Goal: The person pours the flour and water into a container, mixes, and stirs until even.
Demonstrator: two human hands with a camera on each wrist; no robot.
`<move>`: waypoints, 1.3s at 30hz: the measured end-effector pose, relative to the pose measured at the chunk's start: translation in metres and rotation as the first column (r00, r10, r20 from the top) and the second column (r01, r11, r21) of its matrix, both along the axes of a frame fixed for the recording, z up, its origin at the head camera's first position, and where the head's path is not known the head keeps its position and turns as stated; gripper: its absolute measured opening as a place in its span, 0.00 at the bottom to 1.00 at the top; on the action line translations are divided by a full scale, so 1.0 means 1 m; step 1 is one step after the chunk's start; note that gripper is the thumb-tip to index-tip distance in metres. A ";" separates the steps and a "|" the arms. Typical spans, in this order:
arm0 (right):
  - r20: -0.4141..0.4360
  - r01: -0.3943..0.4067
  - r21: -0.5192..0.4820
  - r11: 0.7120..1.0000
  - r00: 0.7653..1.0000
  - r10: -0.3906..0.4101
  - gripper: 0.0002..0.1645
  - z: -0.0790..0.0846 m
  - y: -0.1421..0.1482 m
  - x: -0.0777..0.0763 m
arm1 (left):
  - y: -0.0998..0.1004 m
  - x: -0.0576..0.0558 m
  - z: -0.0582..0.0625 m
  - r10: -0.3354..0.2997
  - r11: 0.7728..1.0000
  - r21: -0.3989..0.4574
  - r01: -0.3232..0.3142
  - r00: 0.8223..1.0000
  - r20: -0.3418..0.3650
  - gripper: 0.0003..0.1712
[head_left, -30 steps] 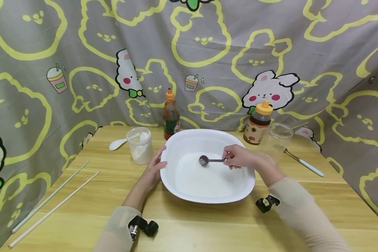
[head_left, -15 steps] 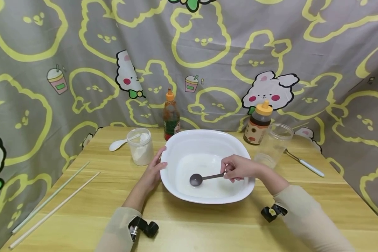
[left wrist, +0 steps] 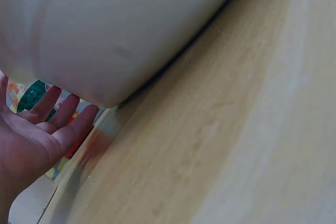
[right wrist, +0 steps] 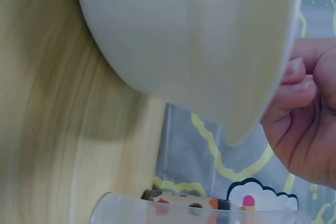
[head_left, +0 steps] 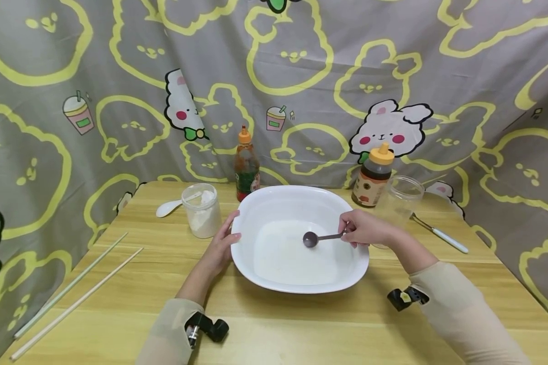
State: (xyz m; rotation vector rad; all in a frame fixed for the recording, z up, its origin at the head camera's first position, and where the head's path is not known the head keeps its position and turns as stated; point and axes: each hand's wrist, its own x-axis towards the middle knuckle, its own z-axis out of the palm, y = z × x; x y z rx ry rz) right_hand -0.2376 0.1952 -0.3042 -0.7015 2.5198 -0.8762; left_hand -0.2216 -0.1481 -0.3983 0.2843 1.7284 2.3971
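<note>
A white basin [head_left: 274, 276] stands in the middle of the wooden table, with a white layer over its bottom. My left hand [head_left: 220, 248] holds its left rim, thumb over the edge; in the left wrist view the left hand's fingers [left wrist: 68, 111] lie along the outer wall. My right hand [head_left: 365, 228] pinches the handle of a dark measuring spoon [head_left: 310, 239], whose round bowl is inside the basin. From the right wrist view, the basin wall [right wrist: 178, 35] hides the spoon, and the right fingertips [right wrist: 295, 72] show right at the rim.
Left of the basin are a jar of white powder [head_left: 203, 215], a white spoon [head_left: 168, 208] and two long sticks [head_left: 79, 299]. Behind stand a sauce bottle [head_left: 247, 172] and a yellow-capped bottle [head_left: 373, 180]. A clear jar [head_left: 398, 203] and a blue-handled utensil [head_left: 447, 239] lie to the right.
The measuring spoon first swept toward the near left of the basin, then back to the right and away from me. My left hand has stayed on the rim.
</note>
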 end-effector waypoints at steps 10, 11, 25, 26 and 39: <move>0.029 0.032 -0.068 0.997 0.999 -0.030 0.03 -0.014 -0.022 -0.016 | 0.000 0.000 0.000 0.004 1.000 -0.001 -0.004 1.000 0.010 0.37; 0.036 0.018 -0.087 0.996 0.999 -0.015 0.03 -0.016 -0.025 -0.017 | 0.000 0.000 0.000 0.005 1.000 -0.002 -0.005 1.000 0.010 0.36; 0.133 -0.171 -0.122 0.978 0.973 0.187 0.02 -0.013 -0.028 -0.001 | 0.000 0.001 0.001 0.013 1.000 -0.007 -0.013 1.000 0.007 0.37; 0.133 -0.171 -0.112 0.979 0.974 0.185 0.02 -0.010 -0.025 0.000 | 0.000 0.001 0.001 0.015 1.000 -0.008 -0.015 1.000 0.006 0.37; 0.011 0.035 0.006 0.999 0.999 -0.035 0.02 -0.003 -0.002 -0.009 | 0.000 0.000 0.000 0.009 1.000 -0.017 -0.009 1.000 -0.011 0.36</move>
